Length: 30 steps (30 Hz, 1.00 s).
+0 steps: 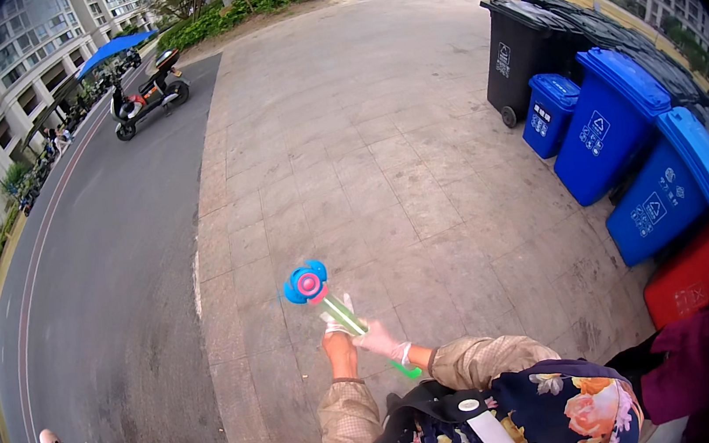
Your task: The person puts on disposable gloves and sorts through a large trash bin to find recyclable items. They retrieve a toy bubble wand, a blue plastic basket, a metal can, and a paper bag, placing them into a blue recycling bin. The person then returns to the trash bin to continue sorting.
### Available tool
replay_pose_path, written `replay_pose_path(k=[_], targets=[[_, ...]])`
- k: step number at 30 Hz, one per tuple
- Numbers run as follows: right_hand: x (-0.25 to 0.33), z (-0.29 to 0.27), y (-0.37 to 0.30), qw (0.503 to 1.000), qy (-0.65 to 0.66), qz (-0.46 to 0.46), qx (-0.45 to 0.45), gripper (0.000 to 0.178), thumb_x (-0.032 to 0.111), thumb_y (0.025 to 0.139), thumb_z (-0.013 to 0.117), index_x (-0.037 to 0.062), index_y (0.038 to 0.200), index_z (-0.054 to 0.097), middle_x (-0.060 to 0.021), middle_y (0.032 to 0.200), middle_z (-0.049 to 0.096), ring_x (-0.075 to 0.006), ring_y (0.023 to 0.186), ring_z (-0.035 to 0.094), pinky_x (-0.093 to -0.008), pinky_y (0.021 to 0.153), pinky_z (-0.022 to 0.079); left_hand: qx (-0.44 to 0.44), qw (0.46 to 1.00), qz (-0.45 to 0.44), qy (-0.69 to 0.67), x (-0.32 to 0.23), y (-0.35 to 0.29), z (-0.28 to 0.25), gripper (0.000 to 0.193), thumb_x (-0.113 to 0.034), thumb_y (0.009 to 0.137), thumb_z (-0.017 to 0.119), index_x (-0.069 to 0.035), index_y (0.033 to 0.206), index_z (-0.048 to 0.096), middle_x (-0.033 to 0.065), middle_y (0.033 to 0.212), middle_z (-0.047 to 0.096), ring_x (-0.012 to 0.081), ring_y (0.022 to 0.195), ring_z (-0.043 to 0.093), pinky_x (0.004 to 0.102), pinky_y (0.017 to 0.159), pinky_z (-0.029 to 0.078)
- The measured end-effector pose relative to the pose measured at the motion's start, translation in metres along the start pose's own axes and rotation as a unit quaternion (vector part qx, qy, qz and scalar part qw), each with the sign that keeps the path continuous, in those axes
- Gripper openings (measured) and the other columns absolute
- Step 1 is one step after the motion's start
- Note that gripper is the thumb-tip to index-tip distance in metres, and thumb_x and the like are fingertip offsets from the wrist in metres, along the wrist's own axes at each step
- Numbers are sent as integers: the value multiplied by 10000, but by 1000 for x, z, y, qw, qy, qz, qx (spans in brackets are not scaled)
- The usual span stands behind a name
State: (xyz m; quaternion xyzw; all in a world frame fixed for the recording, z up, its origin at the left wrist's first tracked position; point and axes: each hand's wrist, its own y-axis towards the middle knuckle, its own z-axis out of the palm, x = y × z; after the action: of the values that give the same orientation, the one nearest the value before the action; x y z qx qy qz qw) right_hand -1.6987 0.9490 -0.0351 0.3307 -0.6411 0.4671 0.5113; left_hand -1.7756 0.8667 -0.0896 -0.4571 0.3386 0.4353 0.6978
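Note:
A flower-shaped toy wand [346,315] is held out in front of me. It has blue petals around a pink centre, a clear greenish tube, and a bright green end that shows below my right wrist. My right hand [378,341], in a thin see-through glove, is closed around the lower tube. Close against the tube's other side is my left hand [332,329], also gloved, its fingers curled about it and partly hidden. The flower head points away from me, toward the upper left.
Along the right stand blue bins [612,123], a red bin [704,258] and black wheeled bins [528,50]. A scooter [149,96] is parked on the road at the left. People are partly in view at the lower left and lower right. Paving [322,172] stretches ahead.

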Motion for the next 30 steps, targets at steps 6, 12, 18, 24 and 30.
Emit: replay_pose_path(k=[6, 12, 18, 24, 30], targets=[[0, -50, -17, 977, 95, -95, -167, 316, 131, 739, 661, 21, 1032, 619, -40, 843, 643, -132, 720, 601, -291, 636, 487, 284, 705, 353, 545, 11, -4, 53, 107, -87, 759, 560, -18, 781, 640, 199, 708, 614, 382, 652, 612, 410, 552, 457], [-29, -60, -36, 961, -185, -75, -191, 322, 171, 702, 677, 78, 1007, 631, -110, 793, 625, -232, 718, 610, -327, 669, 487, 571, 590, 214, 530, 53, 29, 32, 253, -91, 789, 561, -18, 1031, 577, 190, 1071, 606, 313, 1010, 572, 407, 844, 432], [13, -87, -36, 933, -201, -99, -283, 309, 162, 685, 695, 96, 981, 633, -145, 900, 644, -297, 822, 639, -350, 704, 504, 599, 716, -17, 359, 37, 41, 104, 290, -142, 909, 497, -34, 1178, 520, 61, 1097, 559, 177, 1015, 527, 315, 862, 438], [96, -123, -37, 808, -283, -361, -370, 191, 87, 673, 686, 50, 824, 574, -88, 707, 546, -262, 647, 575, -358, 564, 457, 591, 796, -131, 9, -43, -14, 217, 556, -300, 933, 516, -28, 1377, 321, 122, 1245, 497, 195, 1076, 524, 311, 899, 446], [97, -137, -37, 784, -286, -375, -404, 229, 41, 608, 728, 67, 739, 541, -79, 691, 555, -250, 637, 581, -336, 543, 436, 677, 721, -144, -13, -62, -18, 249, 686, -366, 914, 522, -50, 1434, 203, 165, 1442, 278, 246, 1330, 268, 365, 1100, 233]])
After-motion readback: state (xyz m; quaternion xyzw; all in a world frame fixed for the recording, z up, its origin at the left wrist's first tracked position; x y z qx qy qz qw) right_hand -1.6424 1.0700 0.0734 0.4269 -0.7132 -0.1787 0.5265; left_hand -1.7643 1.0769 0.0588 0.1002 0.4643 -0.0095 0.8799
